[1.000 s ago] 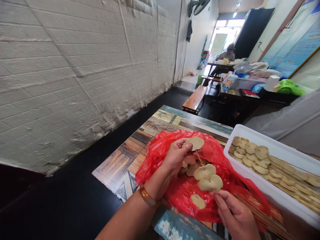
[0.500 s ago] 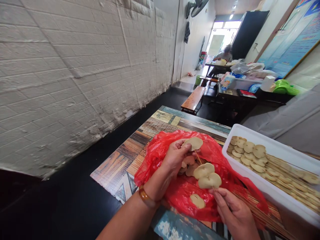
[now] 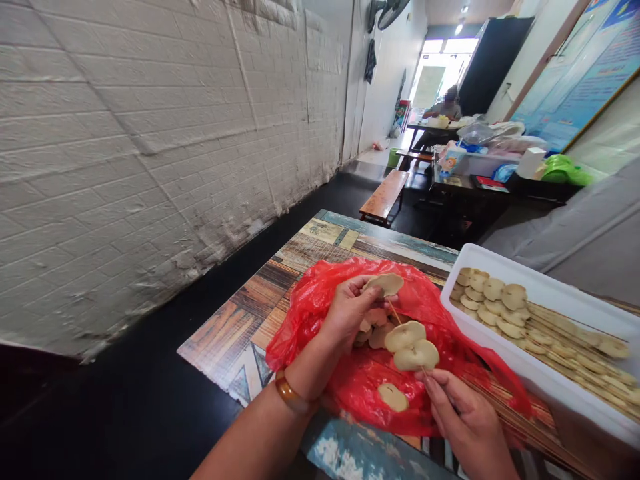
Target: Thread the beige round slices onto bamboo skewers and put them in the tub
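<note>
Left hand (image 3: 353, 307) pinches a disc (image 3: 389, 285); right hand (image 3: 465, 410) grips the skewer (image 3: 395, 311) (two discs (image 3: 416, 357) between).

My left hand (image 3: 351, 309) pinches a flat, round slice (image 3: 389, 285) at the top of a thin stick (image 3: 395, 311). My right hand (image 3: 461, 405) pinches the stick below two more slices (image 3: 416, 356). A red bag (image 3: 353, 395) lies beside a white box (image 3: 553, 293).

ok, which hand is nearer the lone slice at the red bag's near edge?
Right. The right hand is just to the right of the lone slice; the left hand is farther off, beyond it, pinching another slice.
</note>
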`<state>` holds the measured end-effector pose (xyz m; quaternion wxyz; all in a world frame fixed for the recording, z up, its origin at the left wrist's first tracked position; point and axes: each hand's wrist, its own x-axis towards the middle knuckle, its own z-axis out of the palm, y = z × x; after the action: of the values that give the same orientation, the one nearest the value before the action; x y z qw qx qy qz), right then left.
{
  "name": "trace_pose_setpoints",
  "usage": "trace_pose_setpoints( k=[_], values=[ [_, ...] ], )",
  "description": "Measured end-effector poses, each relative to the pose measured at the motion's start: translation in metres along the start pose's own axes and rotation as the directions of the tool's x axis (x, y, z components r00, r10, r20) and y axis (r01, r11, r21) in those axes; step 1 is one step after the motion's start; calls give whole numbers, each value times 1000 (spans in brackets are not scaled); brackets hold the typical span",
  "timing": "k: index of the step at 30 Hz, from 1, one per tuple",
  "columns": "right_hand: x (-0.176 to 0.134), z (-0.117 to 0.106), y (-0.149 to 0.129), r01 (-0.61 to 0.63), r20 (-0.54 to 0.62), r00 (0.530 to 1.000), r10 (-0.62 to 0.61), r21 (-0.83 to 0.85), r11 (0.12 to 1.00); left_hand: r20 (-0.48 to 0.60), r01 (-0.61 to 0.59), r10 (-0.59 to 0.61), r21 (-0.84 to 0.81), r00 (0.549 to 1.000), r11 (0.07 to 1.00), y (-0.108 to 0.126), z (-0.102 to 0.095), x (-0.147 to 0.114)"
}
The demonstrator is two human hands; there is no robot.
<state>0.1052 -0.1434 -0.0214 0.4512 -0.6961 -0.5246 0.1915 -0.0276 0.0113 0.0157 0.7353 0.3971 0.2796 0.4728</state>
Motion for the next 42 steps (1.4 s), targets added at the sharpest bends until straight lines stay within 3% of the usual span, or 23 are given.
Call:
trace_pose_setpoints(
  k=[3, 8, 14, 17, 27, 32, 35, 42],
  values=[
    [1, -1, 1, -43, 46, 998, 41, 36, 998, 9, -48, 48, 37, 999, 998, -1, 0, -1],
    [0, 1, 3, -50, 7, 999, 50, 41, 998, -7, -126, 128, 143, 992, 982, -4, 0, 0],
    [0, -2, 11, -42, 141, 989, 41, 2, 999, -14, -164, 173, 252, 985, 954, -5, 0, 1],
    [3, -4, 13, 4, 149, 989, 1, -35, 999, 2, -170, 177, 295, 984, 940, -5, 0, 1],
    [2, 0, 10, -15, 84, 996, 16, -14, 1000, 6, -70, 70, 213, 998, 974, -3, 4, -3],
    [0, -2, 15, -19, 142, 990, 22, -17, 1000, -9, 15, -15, 48, 1000, 999, -3, 1, -1],
    [-1, -2, 15, 8, 115, 993, -2, -50, 999, 10, 79, -79, -31, 997, 996, -2, -1, 0],
    [-3, -1, 10, 75, 39, 997, -72, -78, 994, 50, 153, -152, -17, 987, 988, -2, -5, 0]
  ],
)
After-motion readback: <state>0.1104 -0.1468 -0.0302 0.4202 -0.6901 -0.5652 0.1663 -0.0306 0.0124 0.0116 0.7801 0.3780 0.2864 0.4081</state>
